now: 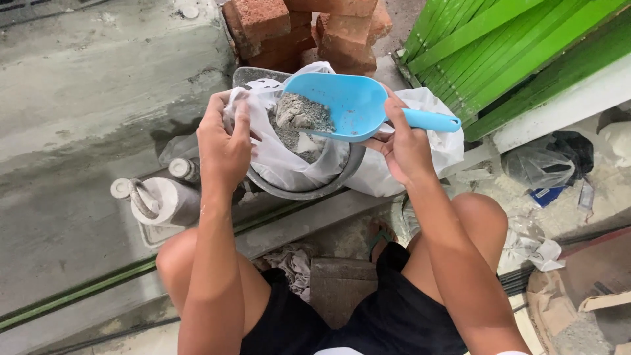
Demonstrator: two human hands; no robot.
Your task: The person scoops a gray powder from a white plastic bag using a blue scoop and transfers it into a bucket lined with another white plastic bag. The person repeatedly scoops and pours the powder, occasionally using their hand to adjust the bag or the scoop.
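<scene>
My right hand (402, 146) grips the handle of a light blue plastic scoop (355, 98), tilted over a white plastic bag (289, 158). Grey powder with lumps (299, 115) lies at the scoop's lip and in the mouth of the bag. My left hand (225, 141) pinches the bag's left edge and holds it open. The bag sits inside a round grey metal pan (309, 190) on a concrete ledge. Another part of white bag (434, 141) bulges behind my right hand.
Red bricks (296, 29) are stacked behind the pan. Green slatted panels (513, 52) lean at the upper right. A dusty white jug with a handle (158, 200) lies at the left. Crumpled plastic bags (545, 161) and scraps litter the floor on the right.
</scene>
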